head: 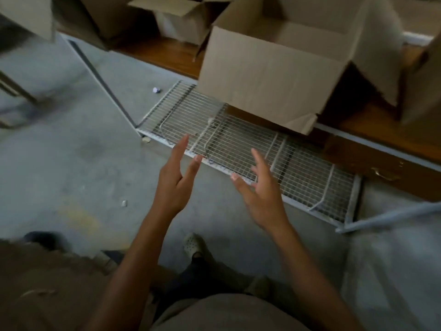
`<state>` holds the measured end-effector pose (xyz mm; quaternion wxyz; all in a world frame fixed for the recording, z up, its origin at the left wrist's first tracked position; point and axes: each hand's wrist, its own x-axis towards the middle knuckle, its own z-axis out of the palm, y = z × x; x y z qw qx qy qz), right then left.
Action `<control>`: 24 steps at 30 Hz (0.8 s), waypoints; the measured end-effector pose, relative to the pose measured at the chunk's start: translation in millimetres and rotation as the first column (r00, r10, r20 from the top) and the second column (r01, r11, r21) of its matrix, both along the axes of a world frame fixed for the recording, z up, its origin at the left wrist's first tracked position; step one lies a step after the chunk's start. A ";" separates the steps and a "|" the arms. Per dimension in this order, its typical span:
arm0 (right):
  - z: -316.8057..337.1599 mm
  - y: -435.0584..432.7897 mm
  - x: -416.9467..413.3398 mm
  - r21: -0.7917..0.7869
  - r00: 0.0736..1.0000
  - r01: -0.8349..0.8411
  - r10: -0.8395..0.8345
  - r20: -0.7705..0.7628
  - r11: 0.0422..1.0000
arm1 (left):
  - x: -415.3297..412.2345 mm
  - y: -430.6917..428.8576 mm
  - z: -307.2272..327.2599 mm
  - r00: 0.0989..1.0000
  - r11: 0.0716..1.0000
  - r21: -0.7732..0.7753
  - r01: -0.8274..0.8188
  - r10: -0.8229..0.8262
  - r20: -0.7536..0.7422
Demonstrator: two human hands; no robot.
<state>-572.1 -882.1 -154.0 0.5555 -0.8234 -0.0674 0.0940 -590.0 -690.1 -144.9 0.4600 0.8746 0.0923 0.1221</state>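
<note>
Beige clothing (pixel 226 314) fills the bottom of the view, and two bare forearms stretch forward from it. Below and between the forearms, a pale perforated clog (pixel 194 244) stands on the grey concrete floor (pixel 71 139).

Both hands are spread wide and hold nothing. The left hand (pixel 175 180) has straight fingers and its palm turned inward. The right hand (pixel 260 194) faces it with fingers fanned and slightly bent. The two are near each other but apart. Left of the left hand, a small white scrap (pixel 124 203) lies on the floor.

Just beyond the fingertips, a white wire grid rack (pixel 238 139) with raised wire dividers lies flat on the floor. It runs from ahead of the left hand to well right of the right hand. From this view the fingertips overlap its near edge, but whether they touch it cannot be told.

Farther ahead of both hands, a large open brown cardboard box (pixel 267 75) sits at the edge of a brown wooden table (pixel 162 53), partly overhanging the far side of the rack. Beyond the left hand, a smaller open cardboard box (pixel 181 17) stands on the same table, and a tiny pale object (pixel 156 90) lies on the floor beside the rack's far left corner.
</note>
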 end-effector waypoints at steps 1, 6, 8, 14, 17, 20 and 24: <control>2.8 15.3 6.1 -0.007 1.000 -0.022 0.022 0.014 1.000 | 2.8 14.1 0.9 1.000 1.000 -0.013 -0.017 0.017 0.007; 17.2 107.4 44.0 0.011 0.996 -0.030 0.029 0.079 1.000 | 28.8 103.7 4.1 0.995 0.996 -0.031 -0.082 0.083 0.059; 24.8 149.9 61.4 0.028 0.996 -0.017 0.014 0.087 0.999 | 39.7 146.5 10.5 0.990 0.994 -0.028 -0.106 0.108 0.095; 40.2 266.2 109.5 0.092 0.986 -0.084 0.069 0.155 0.992 | 69.6 265.7 31.2 0.956 0.972 -0.050 -0.228 0.234 0.179; 49.1 311.1 126.2 0.104 0.979 -0.132 0.113 0.172 0.986 | 76.6 305.8 43.0 0.938 0.958 -0.058 -0.282 0.288 0.193; 57.5 351.9 147.7 0.086 0.968 -0.176 0.157 0.197 0.981 | 89.2 341.6 49.1 0.919 0.945 -0.062 -0.321 0.326 0.221; 67.9 400.4 188.8 0.101 0.955 -0.230 0.205 0.214 0.968 | 124.2 394.2 50.4 0.887 0.919 -0.095 -0.383 0.395 0.240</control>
